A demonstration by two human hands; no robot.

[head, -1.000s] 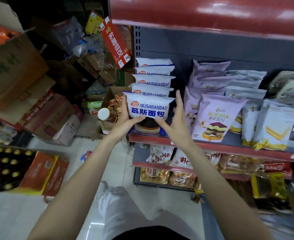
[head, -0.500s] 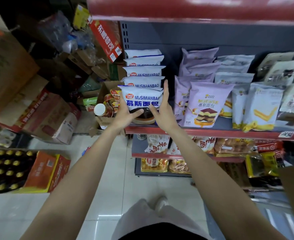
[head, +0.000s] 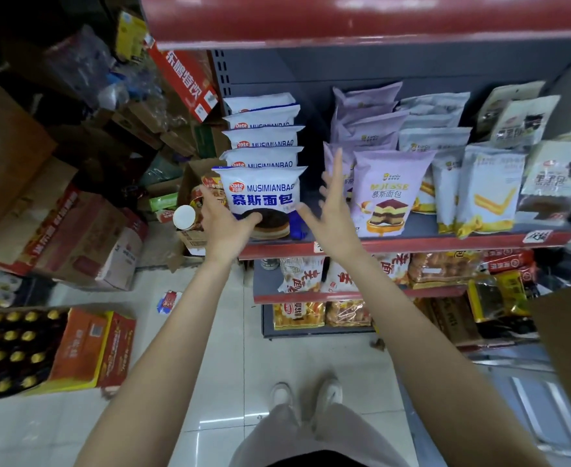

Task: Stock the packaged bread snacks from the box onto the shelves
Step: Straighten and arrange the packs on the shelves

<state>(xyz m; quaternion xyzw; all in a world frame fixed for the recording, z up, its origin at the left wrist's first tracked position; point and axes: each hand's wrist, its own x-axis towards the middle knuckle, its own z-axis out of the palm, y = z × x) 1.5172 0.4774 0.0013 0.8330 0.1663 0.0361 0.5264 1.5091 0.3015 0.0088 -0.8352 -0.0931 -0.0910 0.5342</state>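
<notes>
Both bare arms reached forward and up, elbows low. The left hand (head: 225,227) was raised with its thumb laid across in front and its fingers hidden behind what it held. The right hand (head: 333,210) hovered just beside it, palm turned inward, fingers straight and spread, touching nothing.

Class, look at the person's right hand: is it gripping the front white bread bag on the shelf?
No. The right hand is open with fingers spread, beside the front white bread bag and apart from it; only the left hand holds it.
</notes>
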